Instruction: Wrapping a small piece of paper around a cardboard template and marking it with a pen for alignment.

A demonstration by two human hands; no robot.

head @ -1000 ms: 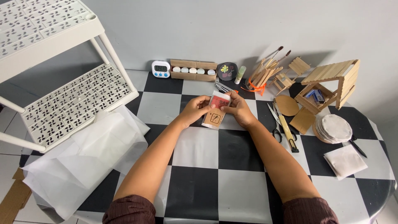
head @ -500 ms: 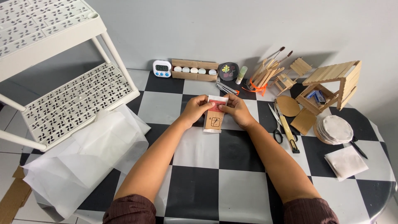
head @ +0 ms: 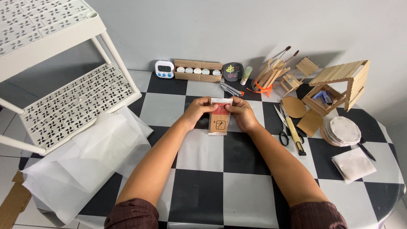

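Observation:
A small flat packet (head: 219, 117), red at the top and tan below with a white sealed edge, is held upright over the checkered tabletop (head: 203, 191). My left hand (head: 197, 111) pinches its upper left corner and my right hand (head: 242, 113) pinches its upper right corner. Both forearms reach in from the bottom of the view, in dark maroon sleeves.
Scissors (head: 280, 123) and a knife-like tool (head: 292, 132) lie right of my hands. A popsicle-stick house (head: 339, 87), round pads (head: 341, 130) and a folded cloth (head: 352, 163) sit at right. A timer (head: 163, 68), a box of white pieces (head: 197, 71) and brushes (head: 275, 68) line the back. White shelf rack (head: 72, 101) and plastic sheets (head: 85, 165) are left.
The packet has shifted slightly and both hands have adjusted their grip at its top edge; otherwise nothing moved.

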